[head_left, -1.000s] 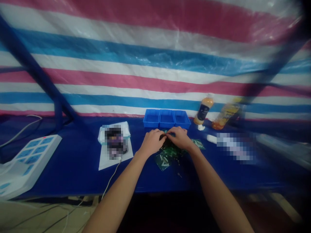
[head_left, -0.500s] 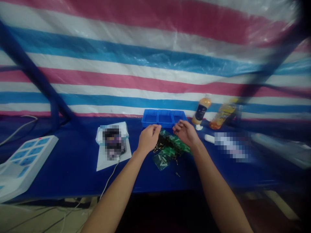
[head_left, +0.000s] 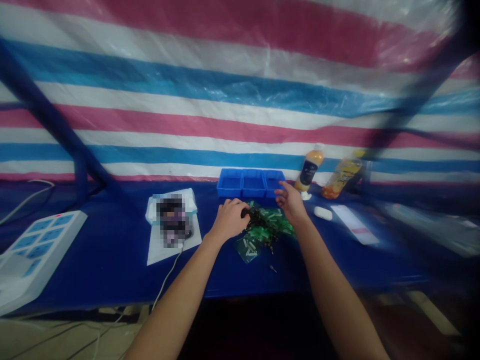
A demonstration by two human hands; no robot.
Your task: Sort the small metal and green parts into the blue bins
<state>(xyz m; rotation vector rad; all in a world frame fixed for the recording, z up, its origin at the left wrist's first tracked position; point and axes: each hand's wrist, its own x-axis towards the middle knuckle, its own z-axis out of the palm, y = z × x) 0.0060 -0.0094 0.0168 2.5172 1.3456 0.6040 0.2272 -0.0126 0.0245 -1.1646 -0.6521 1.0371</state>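
Observation:
My left hand (head_left: 231, 219) is at the left edge of a pile of small parts, its fingers bent and thumb apart from them, with nothing visible in its grasp. The pile holds green translucent pieces (head_left: 264, 231) and small dark and brass-coloured parts (head_left: 256, 216). My right hand (head_left: 291, 202) hovers over the pile's right side, fingers spread, in front of the rightmost of three joined blue bins (head_left: 253, 192). A clear bag with white pieces (head_left: 247, 248) lies before the pile. One small loose part (head_left: 273, 269) lies nearer me.
Two drink bottles, one dark-labelled (head_left: 309, 169) and one yellow-labelled (head_left: 342, 176), stand right of the bins. A white case (head_left: 323, 213) and a phone-like slab (head_left: 355, 225) lie at right. At left are paper (head_left: 155, 250) under a blurred item and a power strip (head_left: 52, 255).
My left hand has lowered slightly onto the pile's left side, its fingers opening. My right hand has shifted slightly, with its curled fingers now extended. The white case is uncovered by the blurring.

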